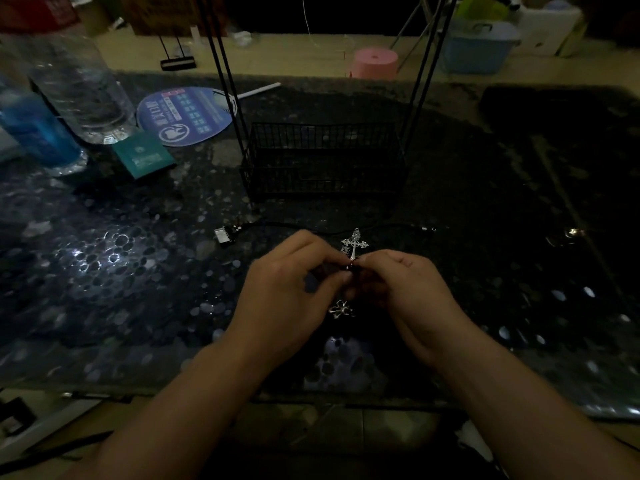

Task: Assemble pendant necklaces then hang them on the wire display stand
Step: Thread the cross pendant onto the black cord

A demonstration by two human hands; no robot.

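Dim room: dark pebble-patterned table, tan floor, pink stool behind.

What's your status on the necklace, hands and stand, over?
Both hands, left hand and right hand, pinching cross pendant at its base. Flower pendant on the table below them. Wire display stand behind, nothing visibly hung; path clear.

A dark pebble-patterned table is filling most of the frame. On it, at upper centre, a black wire basket is standing; at upper left, a clear bottle, a blue bottle, a round fan and a teal packet are lying close together.
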